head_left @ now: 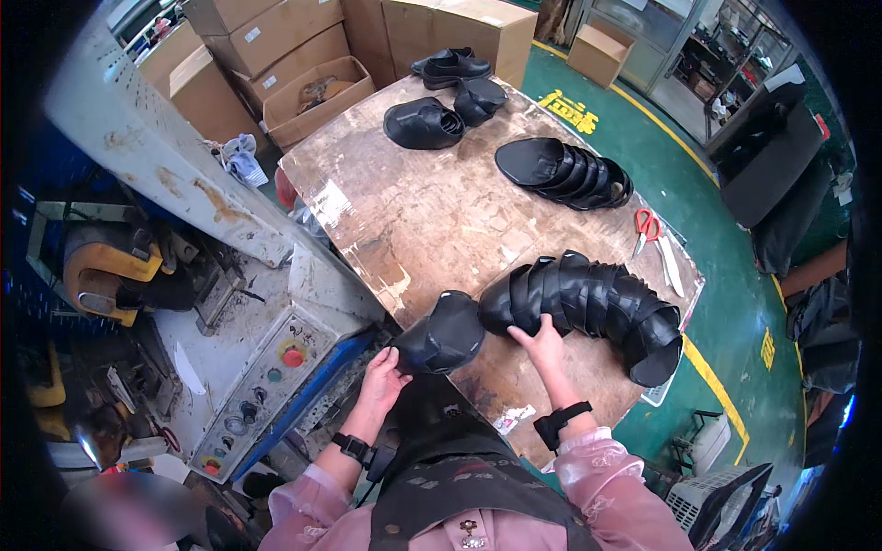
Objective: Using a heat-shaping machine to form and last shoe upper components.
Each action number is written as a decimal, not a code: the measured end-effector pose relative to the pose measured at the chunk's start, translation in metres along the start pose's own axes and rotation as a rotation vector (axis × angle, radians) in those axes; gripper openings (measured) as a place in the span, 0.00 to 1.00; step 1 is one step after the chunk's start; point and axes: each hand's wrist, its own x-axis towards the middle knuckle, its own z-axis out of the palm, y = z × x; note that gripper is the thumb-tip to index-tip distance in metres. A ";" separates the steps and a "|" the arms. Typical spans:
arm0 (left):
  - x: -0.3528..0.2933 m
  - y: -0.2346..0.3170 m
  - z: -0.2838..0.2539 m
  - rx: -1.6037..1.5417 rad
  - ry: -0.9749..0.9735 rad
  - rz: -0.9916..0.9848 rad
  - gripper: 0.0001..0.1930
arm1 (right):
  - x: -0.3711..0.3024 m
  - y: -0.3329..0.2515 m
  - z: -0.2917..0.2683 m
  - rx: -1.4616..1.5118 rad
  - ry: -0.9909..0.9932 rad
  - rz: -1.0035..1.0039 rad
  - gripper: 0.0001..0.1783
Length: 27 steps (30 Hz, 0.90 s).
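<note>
My left hand point(383, 378) pinches the lower left edge of a black leather shoe upper point(443, 335), which hangs partly over the table's near edge. Right beside it lies a curved row of nested black shoe uppers point(588, 298). At the near side of that row, my right hand point(542, 347) grips the leftmost pieces, its thumb apart and some fingers hidden beneath the leather. Both wrists carry dark bands.
On the worn wooden table point(367, 220) are a second nested row point(560, 170), several loose black shoe pieces point(424, 124), red-handled scissors point(646, 230) and a white strip-like tool point(671, 266). A machine with a control panel point(266, 390) stands left. Cardboard boxes point(450, 37) line the back.
</note>
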 end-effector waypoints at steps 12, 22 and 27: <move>0.073 -0.038 0.075 0.103 -0.031 -0.086 0.09 | 0.021 0.021 -0.005 0.168 0.266 -0.253 0.23; 0.041 -0.018 0.074 0.460 0.109 0.247 0.08 | 0.029 0.032 -0.031 0.267 0.323 -0.314 0.20; 0.062 -0.043 0.089 0.183 0.012 0.040 0.11 | 0.030 0.030 -0.026 0.249 0.302 -0.360 0.20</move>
